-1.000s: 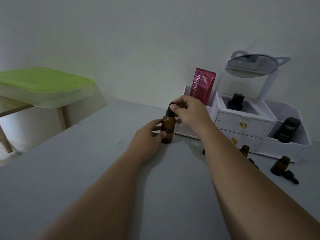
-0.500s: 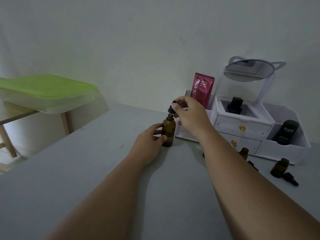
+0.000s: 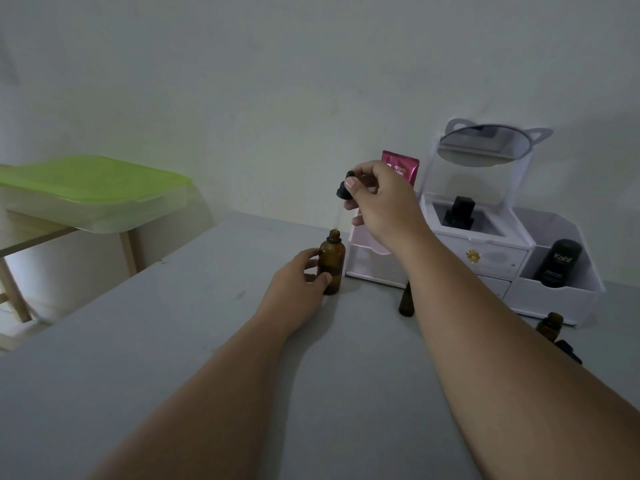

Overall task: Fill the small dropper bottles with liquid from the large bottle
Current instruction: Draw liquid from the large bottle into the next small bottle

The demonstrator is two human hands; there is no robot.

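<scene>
above the large amber glass bottle (image 3: 331,265) on the grey table (image 3: 173,341), the right hand (image 3: 382,202) now pinches the black dropper cap (image 3: 344,189), lifted out since a second ago. the left hand (image 3: 294,289) grips the bottle upright, so i think drawing liquid for the small amber bottles (image 3: 406,301) can begin.

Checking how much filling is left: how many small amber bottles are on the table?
2 visible: one small amber bottle stands beside the right forearm, in front of the white organizer; another stands further right, near the organizer's corner. The forearm may hide more.

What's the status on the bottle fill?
Left hand steadies large bottle. Right hand holds dropper cap above the neck. Small bottles wait uncapped; nothing blocking.
</scene>
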